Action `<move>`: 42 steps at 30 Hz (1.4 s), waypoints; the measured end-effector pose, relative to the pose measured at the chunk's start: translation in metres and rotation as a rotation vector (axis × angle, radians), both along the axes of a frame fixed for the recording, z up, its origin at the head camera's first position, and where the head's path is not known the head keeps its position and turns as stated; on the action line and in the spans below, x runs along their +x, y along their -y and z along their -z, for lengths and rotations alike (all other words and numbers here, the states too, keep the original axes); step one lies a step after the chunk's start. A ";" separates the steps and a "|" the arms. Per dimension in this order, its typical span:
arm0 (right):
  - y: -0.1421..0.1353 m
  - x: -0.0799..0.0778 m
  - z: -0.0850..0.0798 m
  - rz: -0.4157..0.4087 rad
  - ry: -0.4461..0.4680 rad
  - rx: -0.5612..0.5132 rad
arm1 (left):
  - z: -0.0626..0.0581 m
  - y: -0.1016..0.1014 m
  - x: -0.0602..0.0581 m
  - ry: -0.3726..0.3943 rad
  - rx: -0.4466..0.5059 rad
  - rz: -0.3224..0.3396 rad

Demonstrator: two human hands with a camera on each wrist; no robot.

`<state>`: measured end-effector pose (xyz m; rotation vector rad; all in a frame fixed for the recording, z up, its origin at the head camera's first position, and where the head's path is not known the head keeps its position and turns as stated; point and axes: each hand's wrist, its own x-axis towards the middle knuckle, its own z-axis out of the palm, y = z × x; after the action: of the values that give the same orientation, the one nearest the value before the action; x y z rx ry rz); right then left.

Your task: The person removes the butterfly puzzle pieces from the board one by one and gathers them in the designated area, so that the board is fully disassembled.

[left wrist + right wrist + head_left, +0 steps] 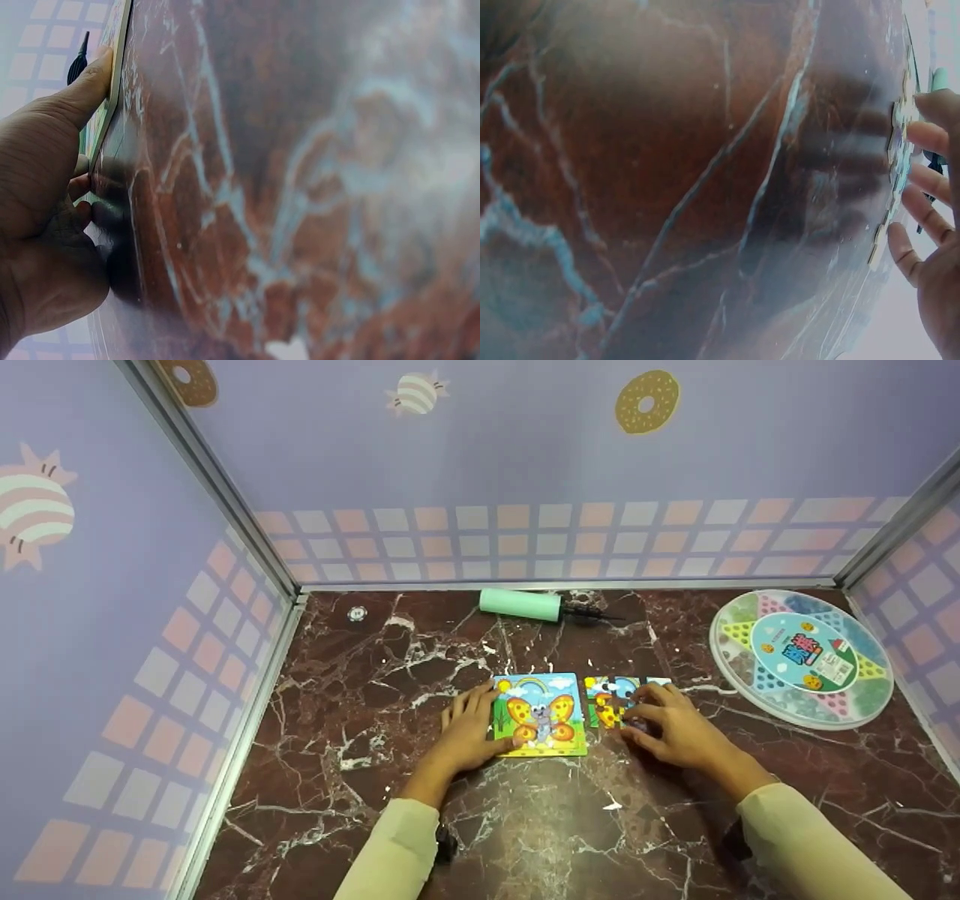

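A square butterfly picture board [544,709] lies flat on the dark marbled table in front of me. My left hand [471,731] rests at its left side, fingers along the left edge and thumb stretched over the lower part. In the left wrist view the thumb [91,88] lies straight against the board's edge. Just right of the board are several small jigsaw pieces [609,711] with parts of a similar picture. Over these pieces my right hand [679,727] is spread, fingertips right at them and partly hiding them. The right wrist view shows its relaxed fingers [932,217] beside the flat pieces [900,154].
Behind the board lies a mint-green hand pump [520,604] with a black nozzle. A round game case [724,675] with a star-pattern board stands at the right. A small round object [357,614] sits at the back left. Purple panels [480,457] enclose the table.
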<state>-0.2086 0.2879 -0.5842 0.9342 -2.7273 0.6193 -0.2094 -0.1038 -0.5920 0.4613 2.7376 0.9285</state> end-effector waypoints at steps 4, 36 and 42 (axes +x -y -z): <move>0.005 -0.001 -0.002 -0.007 -0.003 -0.016 | 0.000 0.000 -0.001 -0.004 -0.001 0.000; 0.068 -0.016 0.001 -0.076 0.061 0.006 | -0.006 0.001 0.003 0.004 0.025 0.022; 0.075 -0.017 0.000 -0.066 0.079 0.023 | -0.002 0.002 0.002 -0.008 0.029 0.022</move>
<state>-0.2259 0.2130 -0.5838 1.0299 -2.7880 0.6512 -0.2073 -0.1054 -0.5897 0.5006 2.7242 0.9642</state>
